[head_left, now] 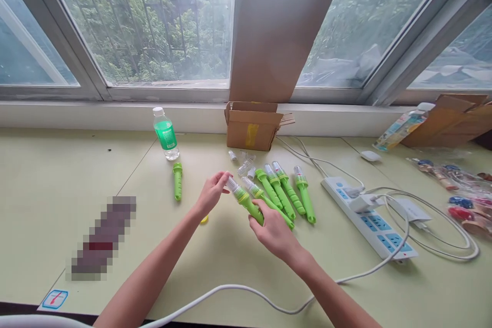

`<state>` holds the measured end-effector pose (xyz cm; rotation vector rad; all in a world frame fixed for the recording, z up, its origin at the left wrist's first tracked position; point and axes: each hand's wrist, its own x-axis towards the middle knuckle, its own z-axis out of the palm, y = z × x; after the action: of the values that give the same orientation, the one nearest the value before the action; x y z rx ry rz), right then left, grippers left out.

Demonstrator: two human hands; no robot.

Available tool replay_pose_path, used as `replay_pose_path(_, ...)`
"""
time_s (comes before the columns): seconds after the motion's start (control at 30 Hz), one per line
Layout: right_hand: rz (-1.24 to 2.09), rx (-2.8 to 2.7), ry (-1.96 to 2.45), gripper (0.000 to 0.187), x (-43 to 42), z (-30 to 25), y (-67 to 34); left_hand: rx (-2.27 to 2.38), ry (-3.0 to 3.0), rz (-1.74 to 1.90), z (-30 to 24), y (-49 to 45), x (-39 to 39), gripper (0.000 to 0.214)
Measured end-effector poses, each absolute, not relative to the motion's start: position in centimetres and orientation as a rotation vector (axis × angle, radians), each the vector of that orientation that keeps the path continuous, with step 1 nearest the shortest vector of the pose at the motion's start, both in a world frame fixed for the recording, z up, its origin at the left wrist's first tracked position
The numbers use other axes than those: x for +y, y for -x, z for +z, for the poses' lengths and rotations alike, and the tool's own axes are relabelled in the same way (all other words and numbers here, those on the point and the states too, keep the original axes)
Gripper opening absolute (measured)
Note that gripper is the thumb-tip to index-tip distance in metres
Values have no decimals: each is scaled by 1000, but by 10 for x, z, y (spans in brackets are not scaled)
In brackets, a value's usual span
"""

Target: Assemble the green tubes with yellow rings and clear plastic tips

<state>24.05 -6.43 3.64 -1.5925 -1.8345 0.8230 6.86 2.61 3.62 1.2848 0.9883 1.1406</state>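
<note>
My right hand (pixel 274 230) is wrapped round the handle of a green toy flashlight with a clear ribbed cap (pixel 244 199), holding it tilted over the table. At its upper end, the thumb and fingers of my left hand (pixel 214 192) pinch the clear cap. Just right of it, another green flashlight (pixel 255 192) lies partly hidden behind my right hand. Several more lie in a row, one of them a bare green handle (pixel 265 184) with no clear cap showing. Loose clear caps (pixel 245 166) and small white pieces (pixel 232 156) lie above them. Under my left wrist a yellow round piece (pixel 204 220) shows partly.
Another green handle (pixel 177 182) lies at left, near a water bottle (pixel 166 134). A small cardboard box (pixel 251 128) stands by the window. On the right are a power strip (pixel 369 218), white cables, bagged items (pixel 461 202) and a second bottle (pixel 403 127). A cable (pixel 238 287) crosses the front.
</note>
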Motion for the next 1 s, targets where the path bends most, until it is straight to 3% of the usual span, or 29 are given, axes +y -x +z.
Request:
replay_pose_path(0.17,257,-2062,1672,21,-68,5,-247,1178,-1617,1171,21,-52,24,21)
replay_pose_path(0.5,-493,-2126,1880,31,-71,-8,-245,1334,-2282,831,13,-24,16,17)
replay_pose_path(0.83,-438,-2144,1782,26,-54,18,-242,1431,-2565,665,3,-3,9,17)
replay_pose_path(1.0,-401,-2239,1608,27,-45,19,-223,1976,-2539,676,9,9,15,23)
